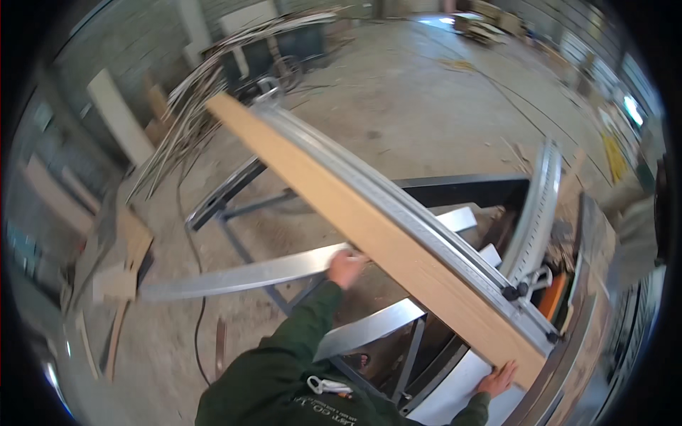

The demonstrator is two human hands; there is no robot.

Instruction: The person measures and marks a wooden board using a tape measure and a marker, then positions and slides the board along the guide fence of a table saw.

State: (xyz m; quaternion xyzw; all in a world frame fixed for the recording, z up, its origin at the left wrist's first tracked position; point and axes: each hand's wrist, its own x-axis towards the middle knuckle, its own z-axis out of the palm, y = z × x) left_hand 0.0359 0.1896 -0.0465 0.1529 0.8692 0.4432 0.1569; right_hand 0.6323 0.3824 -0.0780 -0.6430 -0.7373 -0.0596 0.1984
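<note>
A long light-brown wooden board (355, 227) runs diagonally from the far left to the near right, along a metal fence (398, 213). My left hand (346, 268) grips its near edge about midway, with the fingers closed and partly hidden at the edge. At the near right end of the board, my right hand (499, 378) holds the edge, fingers on the top face and thumb out of sight. Under the board, silvery metal support arms (249, 278) reach out to the left from the frame of what looks like a sliding table saw.
A perforated metal rail (538, 213) curves up on the right, beside wood scraps and an orange part (553, 297). Thin wood strips (188, 113) are heaped at the back left. A dark cable (195, 319) lies on the floor at left, near plywood offcuts (131, 248).
</note>
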